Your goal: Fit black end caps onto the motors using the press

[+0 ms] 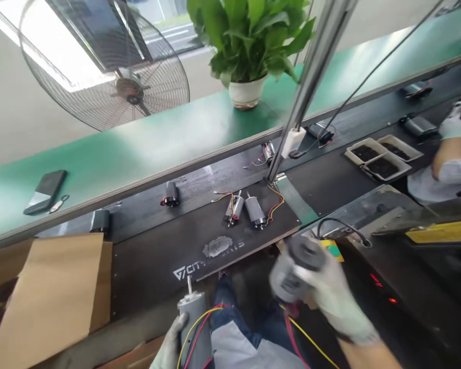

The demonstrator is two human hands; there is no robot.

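My left hand (171, 341), in a pale glove, is closed round a grey cylindrical motor (196, 328) at the bottom centre; its shaft points up and red and yellow wires cross it. To the right, my right hand (326, 282), gloved and somewhat blurred, grips a second grey motor (288, 279) with a dark round end, red and yellow wires hanging below. On the black bench ahead lie a silvery motor (234, 209) and a grey motor (255, 211), side by side with their wires spread out.
A cardboard box (61, 292) stands at left. Behind the bench, motors lie on a dark belt (203, 179) below a green shelf (169, 138) with a potted plant (248, 92). A metal post (311, 66) rises beyond. At right are trays (386, 166), a machine (388, 287) and another person's gloved hand (456, 125).
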